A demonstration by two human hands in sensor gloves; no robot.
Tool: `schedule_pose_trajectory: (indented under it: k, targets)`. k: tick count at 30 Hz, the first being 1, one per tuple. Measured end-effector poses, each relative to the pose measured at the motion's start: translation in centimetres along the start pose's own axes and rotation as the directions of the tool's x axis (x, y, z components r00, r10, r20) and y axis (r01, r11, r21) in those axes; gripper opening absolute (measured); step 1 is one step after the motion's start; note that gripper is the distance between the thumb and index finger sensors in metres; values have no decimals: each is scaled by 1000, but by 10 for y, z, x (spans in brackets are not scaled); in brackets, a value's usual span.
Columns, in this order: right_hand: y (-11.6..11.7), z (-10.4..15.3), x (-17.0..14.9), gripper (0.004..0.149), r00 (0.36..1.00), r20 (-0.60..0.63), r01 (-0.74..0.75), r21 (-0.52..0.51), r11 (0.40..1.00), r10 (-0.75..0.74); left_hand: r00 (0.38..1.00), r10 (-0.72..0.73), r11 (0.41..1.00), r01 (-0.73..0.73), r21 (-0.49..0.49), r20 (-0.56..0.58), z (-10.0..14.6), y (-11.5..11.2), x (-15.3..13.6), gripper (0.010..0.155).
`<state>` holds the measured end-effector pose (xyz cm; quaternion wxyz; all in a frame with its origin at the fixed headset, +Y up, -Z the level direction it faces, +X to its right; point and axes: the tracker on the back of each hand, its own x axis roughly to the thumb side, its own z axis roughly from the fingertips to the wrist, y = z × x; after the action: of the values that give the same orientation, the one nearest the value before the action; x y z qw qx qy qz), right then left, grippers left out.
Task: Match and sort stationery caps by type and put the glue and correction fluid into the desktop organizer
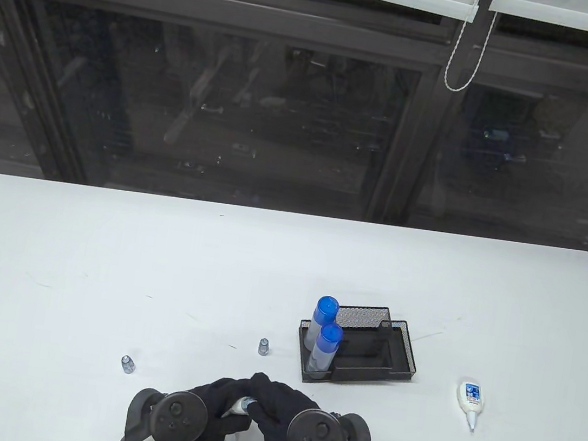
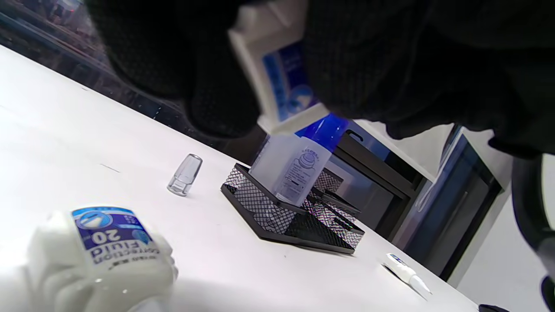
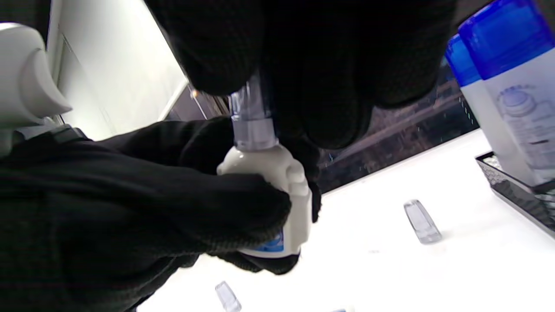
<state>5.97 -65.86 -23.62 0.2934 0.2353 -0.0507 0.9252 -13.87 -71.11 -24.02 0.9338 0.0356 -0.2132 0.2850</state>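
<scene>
Left cap: clear, upright on table, left of hands, apart from them.
Left hand: fingers curled round white bottle of correction fluid, holding it off table at near edge.
Held cap: clear, sat on bottle's neck.
Right hand: fingertips pinched held cap from above, touching left hand.
Mid cap: clear, upright, between hands and organizer, touching neither.
Second bottle: white, lay on table close under left wrist camera.
Organizer: black mesh, right of centre.
Glues: two blue-capped sticks upright in organizer's left compartment.
Far bottle: lay uncapped on table, right of organizer, well apart.
</scene>
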Motion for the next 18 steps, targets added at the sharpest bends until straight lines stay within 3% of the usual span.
schedule_pose_trajectory:
  k: [2, 7, 11, 18]
  targets:
    - [-4, 3, 0, 49, 1000, 1, -12, -5, 1000, 12, 999, 39, 999, -39, -9, -5, 1, -2, 2, 60]
    - [-10, 5, -2, 49, 999, -5, -50, -33, 998, 50, 999, -39, 999, 39, 3, 22, 3, -3, 5, 63]
    - [-30, 5, -9, 48, 997, -21, -71, -65, 995, 70, 997, -76, 997, 76, 2, -3, 5, 4, -2, 65]
    - [-105, 3, -44, 48, 990, -109, -103, -186, 977, 83, 987, -146, 988, 148, 37, -69, 7, 17, -15, 66]
